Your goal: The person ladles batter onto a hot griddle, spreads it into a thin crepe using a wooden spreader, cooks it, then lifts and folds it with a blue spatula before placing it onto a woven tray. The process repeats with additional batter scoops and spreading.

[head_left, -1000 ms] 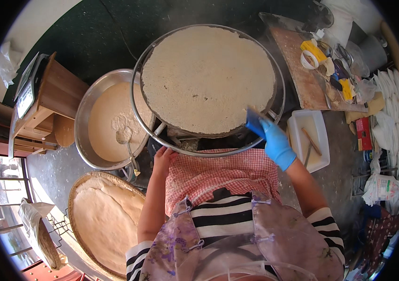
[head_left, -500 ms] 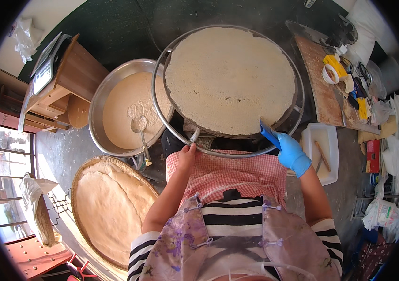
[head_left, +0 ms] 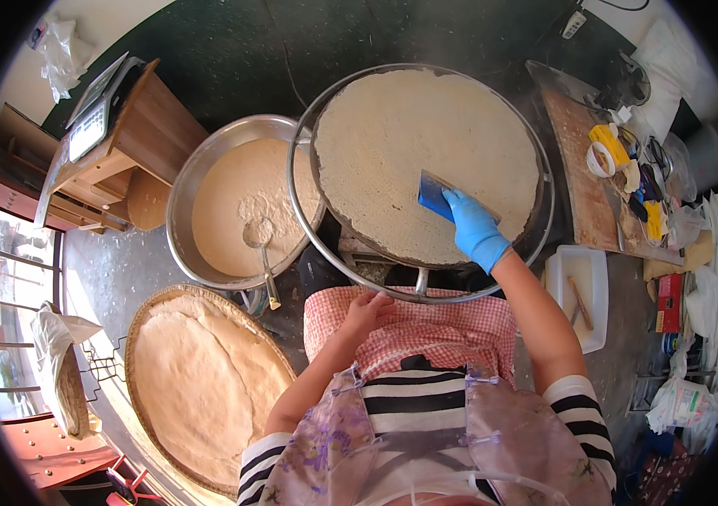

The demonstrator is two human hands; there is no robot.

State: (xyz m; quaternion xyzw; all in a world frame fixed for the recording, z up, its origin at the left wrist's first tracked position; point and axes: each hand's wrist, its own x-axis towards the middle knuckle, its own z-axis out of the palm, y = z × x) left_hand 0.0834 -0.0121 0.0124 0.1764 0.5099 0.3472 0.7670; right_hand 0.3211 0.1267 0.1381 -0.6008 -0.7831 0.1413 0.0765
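Observation:
My right hand (head_left: 479, 229), in a blue glove, is closed around a blue scraper (head_left: 436, 197). Its blade rests against a thin, pale sheet of batter (head_left: 410, 126), which covers a large round griddle (head_left: 536, 198). A metal ring (head_left: 291, 181) with short spokes circles the griddle. Bare and loosely open, my left hand (head_left: 366, 312) is just below the ring's near edge, over a red checked cloth (head_left: 426, 325) on my lap. To the left, a wide metal basin (head_left: 180, 228) holds beige batter, with a ladle (head_left: 264, 261) resting in it.
A round woven tray (head_left: 133, 371) at the lower left bears a stack of thin, pale flatbreads (head_left: 199, 388). On the right are a cluttered wooden board (head_left: 574, 160) and a white plastic tub (head_left: 597, 329) holding a stick. A wooden cabinet (head_left: 152, 118) stands at the upper left.
My right hand has moved the scraper leftward and inward across the sheet. My left hand has let go of the ring's spoke and lowered slightly. The ring has turned, its near spoke shifting right.

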